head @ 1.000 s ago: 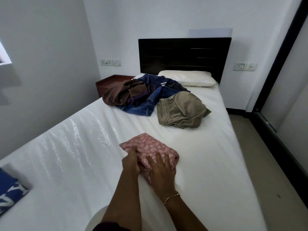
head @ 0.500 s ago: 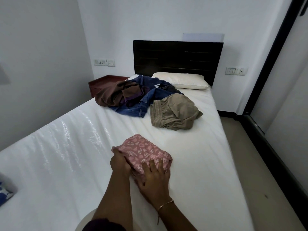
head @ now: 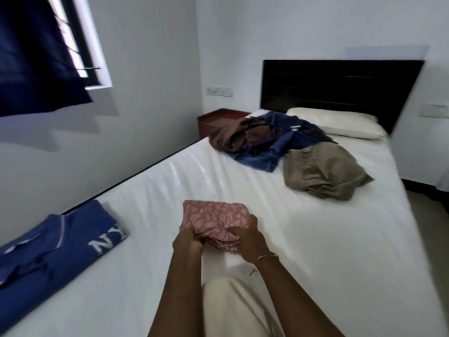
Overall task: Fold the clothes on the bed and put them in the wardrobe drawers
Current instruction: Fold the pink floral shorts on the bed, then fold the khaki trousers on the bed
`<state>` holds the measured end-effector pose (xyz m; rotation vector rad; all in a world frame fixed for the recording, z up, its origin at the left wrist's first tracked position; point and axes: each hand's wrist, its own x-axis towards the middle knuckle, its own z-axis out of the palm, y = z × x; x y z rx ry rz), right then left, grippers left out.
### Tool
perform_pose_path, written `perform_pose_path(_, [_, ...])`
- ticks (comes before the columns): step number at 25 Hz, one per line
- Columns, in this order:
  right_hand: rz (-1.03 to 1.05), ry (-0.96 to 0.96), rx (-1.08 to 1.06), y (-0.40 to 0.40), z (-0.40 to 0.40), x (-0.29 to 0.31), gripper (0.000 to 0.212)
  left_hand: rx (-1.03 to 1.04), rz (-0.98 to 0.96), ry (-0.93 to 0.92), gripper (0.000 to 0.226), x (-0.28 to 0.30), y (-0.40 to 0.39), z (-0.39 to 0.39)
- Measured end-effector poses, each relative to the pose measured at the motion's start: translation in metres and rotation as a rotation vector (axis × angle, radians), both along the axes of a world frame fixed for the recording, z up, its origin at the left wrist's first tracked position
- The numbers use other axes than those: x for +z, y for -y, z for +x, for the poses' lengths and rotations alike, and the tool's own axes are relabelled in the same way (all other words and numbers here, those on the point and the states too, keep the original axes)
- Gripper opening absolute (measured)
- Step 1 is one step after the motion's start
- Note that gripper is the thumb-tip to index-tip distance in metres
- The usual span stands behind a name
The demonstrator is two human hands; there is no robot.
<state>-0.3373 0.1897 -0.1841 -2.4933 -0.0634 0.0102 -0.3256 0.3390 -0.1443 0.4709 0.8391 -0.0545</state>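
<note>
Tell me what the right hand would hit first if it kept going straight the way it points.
The right hand grips the folded pink cloth and points up and left across it. Beyond the cloth lies bare white sheet; the brown garment in the pile looks like the first thing met, though depth is unclear.

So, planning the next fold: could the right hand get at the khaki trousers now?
Probably not yet: the right hand grips the folded pink patterned cloth; the crumpled khaki trousers lie uncovered farther up.

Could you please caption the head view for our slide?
Both hands grip a folded pink garment on the bed.
</note>
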Motion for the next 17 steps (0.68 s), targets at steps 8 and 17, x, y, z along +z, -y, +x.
perform_pose_path(8, [-0.318,-0.326,0.584,-0.132,0.023,0.042,0.057,0.192,0.210,0.093,0.041,-0.011,-0.114,-0.112])
perform_pose_path(17, [0.006,-0.011,0.697,-0.228,-0.041,0.009,0.051,0.592,0.032,0.079,0.037,-0.025,-0.189,-0.170])
